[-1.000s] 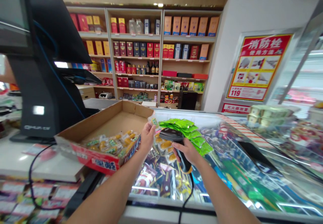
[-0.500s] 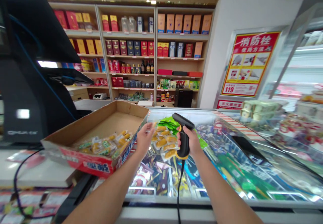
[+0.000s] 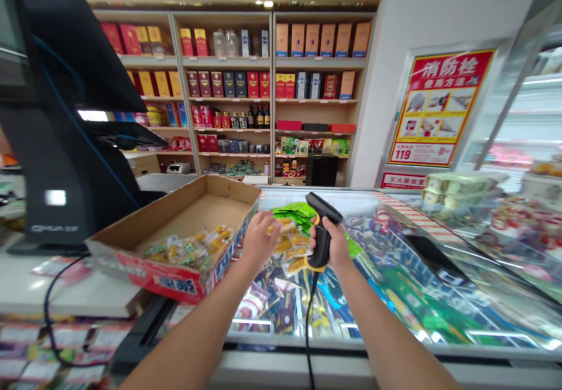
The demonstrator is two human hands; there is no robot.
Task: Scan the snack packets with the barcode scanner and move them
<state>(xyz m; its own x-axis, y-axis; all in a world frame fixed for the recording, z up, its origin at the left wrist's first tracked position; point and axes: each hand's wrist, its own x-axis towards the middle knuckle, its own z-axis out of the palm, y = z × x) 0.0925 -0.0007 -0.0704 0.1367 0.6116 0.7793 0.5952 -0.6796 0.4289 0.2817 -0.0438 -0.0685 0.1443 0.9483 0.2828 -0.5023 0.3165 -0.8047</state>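
The right hand [image 3: 336, 243] grips a black scanner [image 3: 322, 233] by its handle, head tipped up and left, cord hanging down. Just left of the scanner, the left hand [image 3: 259, 240] pinches yellow snack packets [image 3: 292, 248] lying on the freezer lid [image 3: 395, 243], with green packets [image 3: 293, 213] behind them. Further left of the scanner sits a cardboard box [image 3: 193, 217] holding more packets.

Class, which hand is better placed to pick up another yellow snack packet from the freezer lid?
Left. The left hand already rests on the yellow snack packets; the right hand is occupied gripping the barcode scanner.
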